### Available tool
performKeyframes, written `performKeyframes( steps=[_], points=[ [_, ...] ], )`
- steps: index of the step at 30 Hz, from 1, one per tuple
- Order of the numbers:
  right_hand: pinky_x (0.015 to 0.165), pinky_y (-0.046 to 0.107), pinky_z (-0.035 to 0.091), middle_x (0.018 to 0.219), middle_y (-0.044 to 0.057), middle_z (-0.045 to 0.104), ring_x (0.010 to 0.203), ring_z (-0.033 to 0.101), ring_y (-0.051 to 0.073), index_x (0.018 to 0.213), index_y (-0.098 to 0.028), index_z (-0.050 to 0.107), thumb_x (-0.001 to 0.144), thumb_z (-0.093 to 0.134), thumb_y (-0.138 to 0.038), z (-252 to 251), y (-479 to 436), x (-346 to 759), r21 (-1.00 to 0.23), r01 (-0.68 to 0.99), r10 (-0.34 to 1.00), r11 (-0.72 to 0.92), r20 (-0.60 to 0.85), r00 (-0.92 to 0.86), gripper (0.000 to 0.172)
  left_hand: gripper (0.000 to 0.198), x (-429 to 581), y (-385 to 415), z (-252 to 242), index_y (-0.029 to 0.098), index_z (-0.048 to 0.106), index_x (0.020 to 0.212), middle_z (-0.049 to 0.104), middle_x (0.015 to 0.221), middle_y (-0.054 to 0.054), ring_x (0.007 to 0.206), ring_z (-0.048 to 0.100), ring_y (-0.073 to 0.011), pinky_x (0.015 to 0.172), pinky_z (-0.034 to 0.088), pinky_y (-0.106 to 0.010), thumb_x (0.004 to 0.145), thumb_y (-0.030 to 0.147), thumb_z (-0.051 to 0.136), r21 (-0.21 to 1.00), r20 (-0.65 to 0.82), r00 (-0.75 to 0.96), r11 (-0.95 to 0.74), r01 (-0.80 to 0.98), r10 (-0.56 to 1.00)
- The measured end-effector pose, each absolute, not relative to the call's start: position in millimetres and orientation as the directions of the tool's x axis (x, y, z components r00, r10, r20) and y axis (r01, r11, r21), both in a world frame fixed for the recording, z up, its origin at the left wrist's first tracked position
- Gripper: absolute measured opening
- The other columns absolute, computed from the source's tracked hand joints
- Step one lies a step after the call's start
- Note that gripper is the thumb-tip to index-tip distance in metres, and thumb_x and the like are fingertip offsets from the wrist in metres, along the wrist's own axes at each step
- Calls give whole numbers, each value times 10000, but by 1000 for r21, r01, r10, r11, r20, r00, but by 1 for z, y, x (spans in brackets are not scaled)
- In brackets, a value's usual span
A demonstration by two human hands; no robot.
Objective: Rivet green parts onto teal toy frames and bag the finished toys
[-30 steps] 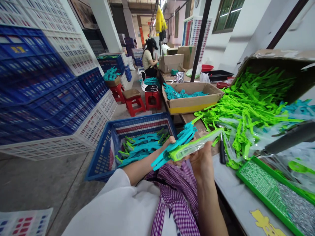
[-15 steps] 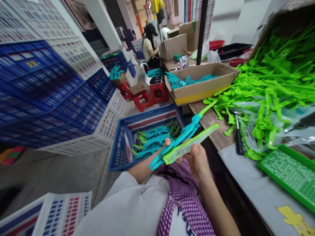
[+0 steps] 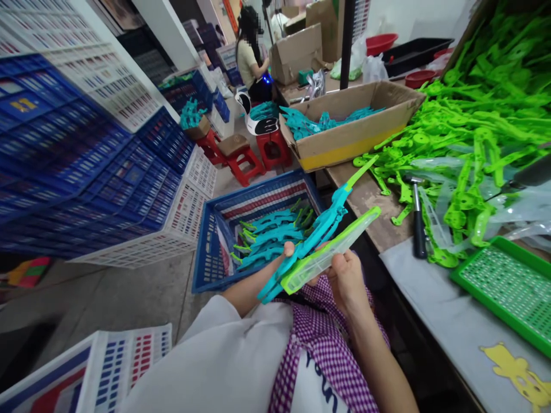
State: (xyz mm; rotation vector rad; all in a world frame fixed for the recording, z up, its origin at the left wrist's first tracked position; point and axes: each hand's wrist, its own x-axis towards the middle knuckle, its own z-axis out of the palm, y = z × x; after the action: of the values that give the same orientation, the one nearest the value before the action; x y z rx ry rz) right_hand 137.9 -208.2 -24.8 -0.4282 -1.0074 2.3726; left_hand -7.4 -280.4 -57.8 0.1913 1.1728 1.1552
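In front of my lap I hold a long turquoise plastic part (image 3: 321,229) with a lime-green blade-like tip pointing up and away. Alongside it lies a long translucent plastic piece (image 3: 321,261) with a lime-green rim. My left hand (image 3: 289,250) is closed round the turquoise part from behind; its thumb shows and most fingers are hidden. With thumb and fingers, my right hand (image 3: 346,276) grips the near edge of the translucent piece. Beyond the hands, a blue basket (image 3: 205,252) holds several similar turquoise-and-green parts (image 3: 275,232) laid in a row.
On the right, a table bears a heap of lime-green plastic parts (image 3: 477,149), a hammer (image 3: 418,223) and a green perforated tray (image 3: 508,292). A cardboard box (image 3: 357,140) holds turquoise parts. Stacked crates (image 3: 99,166) stand left; red stools (image 3: 245,163) and a seated person (image 3: 249,57) are farther back.
The view has tilted down slightly, so the background sits higher. Both hands keep hold of the same pieces, with hardly any shift between them.
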Motion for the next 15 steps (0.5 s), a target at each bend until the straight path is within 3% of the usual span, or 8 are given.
performKeyframes(
  steps=[4, 9, 15],
  points=[
    [435, 280, 492, 614, 16, 664, 499, 606, 169, 830, -192, 678, 632, 722, -663, -22, -203, 143, -718, -347, 589, -603, -109, -801, 513, 512, 2, -272, -48, 113, 626, 889, 566, 556, -55, 481, 540, -193, 488, 406, -308, 621, 523, 477, 567, -638, 75, 533, -628, 767],
    [497, 295, 512, 590, 14, 644, 558, 629, 183, 780, -187, 676, 667, 657, -694, -16, -177, 166, -741, -361, 693, -566, -191, -695, 520, 517, 24, -263, -54, 106, 629, 928, 655, 650, -77, 572, 610, -216, 571, 466, -326, 544, 452, 628, 474, -550, 209, 508, -720, 809],
    [501, 260, 459, 597, 3, 614, 543, 574, 145, 768, -181, 678, 687, 610, -665, -20, -139, 209, -743, -378, 786, -552, -312, -534, 496, 395, 66, -217, -59, 135, 638, 910, 721, 780, -70, 673, 661, -209, 714, 515, -350, 687, 451, 714, 323, -610, 348, 624, -712, 712]
  ],
)
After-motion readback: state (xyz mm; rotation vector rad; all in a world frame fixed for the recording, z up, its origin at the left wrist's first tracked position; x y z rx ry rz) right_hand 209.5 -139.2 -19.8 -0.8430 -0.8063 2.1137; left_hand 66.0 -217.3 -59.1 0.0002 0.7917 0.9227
